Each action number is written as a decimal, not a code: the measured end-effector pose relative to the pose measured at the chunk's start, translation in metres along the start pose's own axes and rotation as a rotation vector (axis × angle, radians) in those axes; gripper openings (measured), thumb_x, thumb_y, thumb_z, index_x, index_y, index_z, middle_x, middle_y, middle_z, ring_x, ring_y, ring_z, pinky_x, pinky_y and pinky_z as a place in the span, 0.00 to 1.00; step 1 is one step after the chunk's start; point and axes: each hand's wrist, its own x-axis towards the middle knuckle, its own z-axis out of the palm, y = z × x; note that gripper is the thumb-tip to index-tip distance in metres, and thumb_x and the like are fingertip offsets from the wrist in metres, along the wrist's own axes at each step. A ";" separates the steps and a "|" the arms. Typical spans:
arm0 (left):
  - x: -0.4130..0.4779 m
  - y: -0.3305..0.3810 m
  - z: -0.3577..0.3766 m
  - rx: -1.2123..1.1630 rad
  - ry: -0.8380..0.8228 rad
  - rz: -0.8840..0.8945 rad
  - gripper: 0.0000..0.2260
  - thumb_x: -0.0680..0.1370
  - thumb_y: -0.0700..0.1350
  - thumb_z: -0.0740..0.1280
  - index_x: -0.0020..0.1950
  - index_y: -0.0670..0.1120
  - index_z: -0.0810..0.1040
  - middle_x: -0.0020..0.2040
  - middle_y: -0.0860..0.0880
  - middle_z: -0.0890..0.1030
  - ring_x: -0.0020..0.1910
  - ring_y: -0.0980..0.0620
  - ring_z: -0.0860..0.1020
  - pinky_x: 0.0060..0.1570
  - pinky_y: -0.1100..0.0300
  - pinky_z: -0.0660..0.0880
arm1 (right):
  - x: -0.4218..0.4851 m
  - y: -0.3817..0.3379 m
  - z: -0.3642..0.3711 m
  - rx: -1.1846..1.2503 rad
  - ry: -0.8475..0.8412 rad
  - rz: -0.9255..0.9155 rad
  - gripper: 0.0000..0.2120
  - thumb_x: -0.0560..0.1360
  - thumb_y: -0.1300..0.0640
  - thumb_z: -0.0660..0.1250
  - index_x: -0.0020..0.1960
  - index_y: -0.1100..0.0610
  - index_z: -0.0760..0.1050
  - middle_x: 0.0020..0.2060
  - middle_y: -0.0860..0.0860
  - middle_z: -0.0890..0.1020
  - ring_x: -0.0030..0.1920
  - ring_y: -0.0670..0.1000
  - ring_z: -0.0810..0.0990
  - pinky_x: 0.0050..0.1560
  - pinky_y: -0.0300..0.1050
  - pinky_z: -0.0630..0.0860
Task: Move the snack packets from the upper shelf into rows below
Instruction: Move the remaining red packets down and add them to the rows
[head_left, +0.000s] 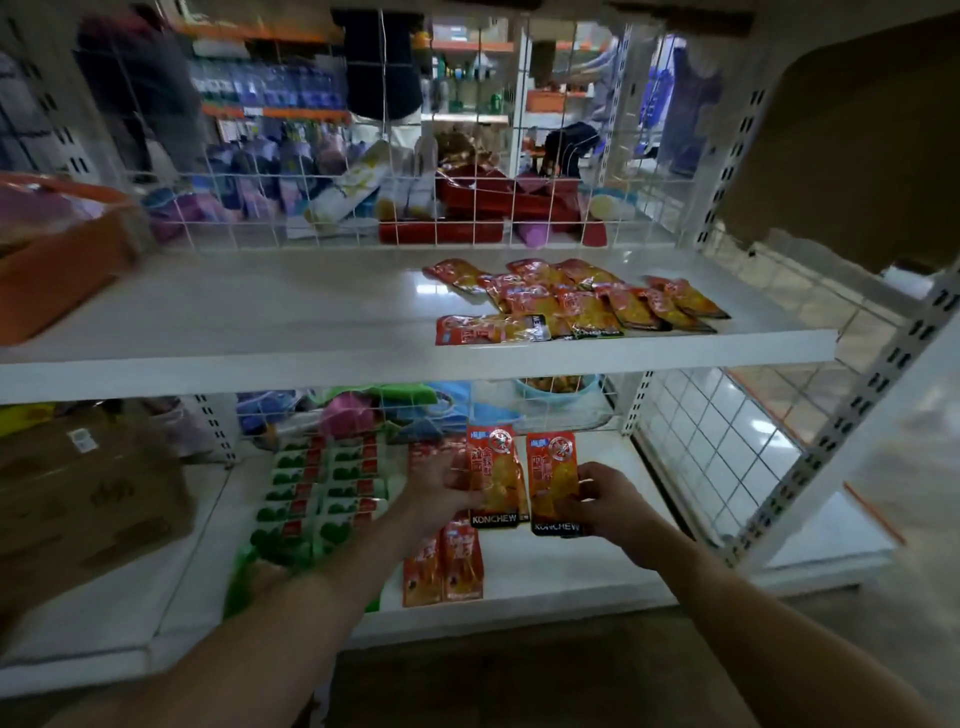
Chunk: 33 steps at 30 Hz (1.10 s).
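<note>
Several red-orange snack packets lie in a loose pile on the right of the upper shelf. Over the lower shelf, my left hand grips one orange packet by its left edge. My right hand pinches a second orange packet at its lower right corner. The two packets are side by side with their labels facing me. Two more red packets lie flat on the lower shelf just below my left hand.
Two columns of green-and-red packets lie on the lower shelf to the left. A cardboard box stands at the far left, an orange box on the upper shelf's left. White wire mesh closes the back and right side.
</note>
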 end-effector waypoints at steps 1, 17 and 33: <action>0.006 -0.006 0.000 0.007 0.001 -0.016 0.21 0.71 0.35 0.76 0.62 0.46 0.78 0.53 0.49 0.85 0.54 0.51 0.83 0.54 0.54 0.81 | 0.008 0.005 0.001 0.003 0.003 0.022 0.13 0.72 0.68 0.74 0.52 0.58 0.75 0.49 0.59 0.82 0.49 0.58 0.84 0.50 0.57 0.83; 0.114 -0.068 0.007 0.049 -0.057 -0.040 0.18 0.70 0.38 0.78 0.53 0.53 0.75 0.51 0.52 0.82 0.52 0.53 0.81 0.53 0.55 0.80 | 0.132 0.067 0.009 -0.009 -0.049 0.112 0.15 0.73 0.70 0.72 0.57 0.64 0.73 0.50 0.61 0.81 0.45 0.59 0.85 0.43 0.54 0.84; 0.181 -0.139 0.030 0.175 -0.148 0.070 0.41 0.70 0.38 0.79 0.76 0.58 0.61 0.54 0.46 0.82 0.52 0.51 0.83 0.50 0.55 0.82 | 0.205 0.141 0.011 -0.102 0.005 0.163 0.11 0.74 0.68 0.72 0.50 0.57 0.74 0.47 0.57 0.82 0.46 0.54 0.85 0.42 0.49 0.84</action>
